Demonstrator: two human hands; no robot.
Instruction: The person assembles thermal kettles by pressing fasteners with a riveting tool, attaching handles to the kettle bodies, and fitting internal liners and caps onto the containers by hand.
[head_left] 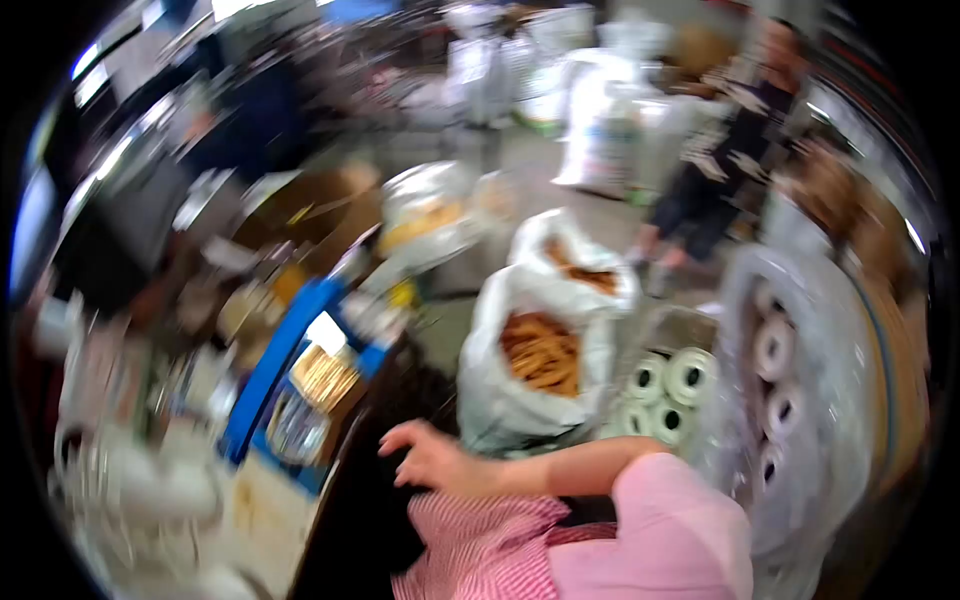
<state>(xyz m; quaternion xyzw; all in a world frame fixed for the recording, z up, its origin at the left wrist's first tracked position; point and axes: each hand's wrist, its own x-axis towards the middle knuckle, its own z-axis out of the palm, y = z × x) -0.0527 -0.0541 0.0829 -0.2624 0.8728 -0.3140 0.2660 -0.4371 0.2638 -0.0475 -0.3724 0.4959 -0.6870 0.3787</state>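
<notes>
My right hand (pixel 435 460) reaches leftward from a pink sleeve (pixel 650 530), low in the middle of the head view. Its fingers are apart and nothing shows in them. Below it hangs a pink striped cloth (pixel 490 550), perhaps part of my clothing. Left of the hand, beyond a dark table edge, stands a blue tray (pixel 262 385) with gold-coloured pieces (pixel 325 375) and clear-wrapped items (pixel 297 428). Motion blur hides their kind. A white sack (pixel 483 385) of orange-brown pieces (pixel 541 353) stands just beyond the hand. My left hand is out of view.
A second open sack (pixel 528 240) stands behind the first. White rolls (pixel 690 375) fill a container, and more sit in a plastic-lined box (pixel 850 400) at right. A cardboard box (pixel 340 205) stands at back left. Another person (pixel 735 140) is at the upper right near white sacks (pixel 595 140).
</notes>
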